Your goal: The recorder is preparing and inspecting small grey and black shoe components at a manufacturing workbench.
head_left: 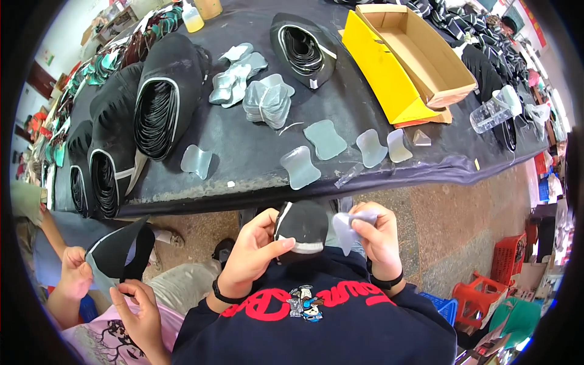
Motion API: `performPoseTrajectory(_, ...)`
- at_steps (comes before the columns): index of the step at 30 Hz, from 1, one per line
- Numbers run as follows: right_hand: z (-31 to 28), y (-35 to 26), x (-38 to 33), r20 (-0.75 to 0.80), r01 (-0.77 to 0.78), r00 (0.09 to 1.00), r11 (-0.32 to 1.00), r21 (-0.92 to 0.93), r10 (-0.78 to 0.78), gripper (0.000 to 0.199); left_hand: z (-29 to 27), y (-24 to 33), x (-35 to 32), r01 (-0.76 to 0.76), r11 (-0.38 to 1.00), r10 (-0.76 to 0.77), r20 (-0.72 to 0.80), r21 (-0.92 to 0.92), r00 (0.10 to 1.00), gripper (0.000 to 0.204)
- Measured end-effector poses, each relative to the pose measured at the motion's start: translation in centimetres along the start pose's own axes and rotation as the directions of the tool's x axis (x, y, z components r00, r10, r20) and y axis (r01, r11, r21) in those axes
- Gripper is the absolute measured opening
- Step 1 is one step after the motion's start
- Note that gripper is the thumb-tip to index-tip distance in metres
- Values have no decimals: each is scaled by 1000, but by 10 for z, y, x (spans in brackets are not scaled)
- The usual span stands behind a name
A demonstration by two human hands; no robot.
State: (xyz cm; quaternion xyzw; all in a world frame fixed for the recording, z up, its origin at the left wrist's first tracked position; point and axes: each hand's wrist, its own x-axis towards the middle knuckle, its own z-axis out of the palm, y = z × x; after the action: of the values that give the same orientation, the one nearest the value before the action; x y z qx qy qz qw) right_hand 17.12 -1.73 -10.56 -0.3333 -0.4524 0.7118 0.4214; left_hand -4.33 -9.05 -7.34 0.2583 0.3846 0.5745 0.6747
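My left hand (pixel 257 248) grips a black shoe upper (pixel 304 220) with a pale edge strip, its thumb lying on the near rim. Between the thumb and fingers of my right hand (pixel 378 238) is a curved, translucent plastic piece (pixel 344 229), just right of the upper. Both hands are over my lap, short of the table edge. Similar waisted plastic pieces lie loose on the table, among them a plastic piece (pixel 300 168) and a broader one (pixel 325 140). Behind them is a stack of plastic pieces (pixel 267 102).
Nested bundles of black uppers (pixel 167 91) line the table's left side; another bundle (pixel 303 50) lies farther back. A yellow cardboard box (pixel 383 73) and a clear plastic jar (pixel 491 113) stand to the right. At left, a co-worker's hands (pixel 137 310) hold a black upper.
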Motion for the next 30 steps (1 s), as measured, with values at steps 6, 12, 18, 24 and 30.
performPoseTrajectory(6,18,-11,-2,-94,32,996,970,243,-10,18,-8,15,-8,146,986,-130,179,-83,975,23)
performPoseTrajectory(12,29,-13,-3,-61,148,989,965,215,-138,21,-2,5,0,61,998,-66,200,34,978,19)
performPoseTrajectory(18,34,1,1,12,1,1000,990,140,-3,16,0,-22,9,117,991,-120,43,58,992,22)
performPoseTrajectory(24,38,7,-2,-131,27,991,995,97,-14,11,-12,-57,24,157,986,-156,21,-54,988,19)
performPoseTrajectory(30,40,29,5,-66,2,998,993,-119,-9,10,-43,-97,51,217,891,-231,12,-398,973,11)
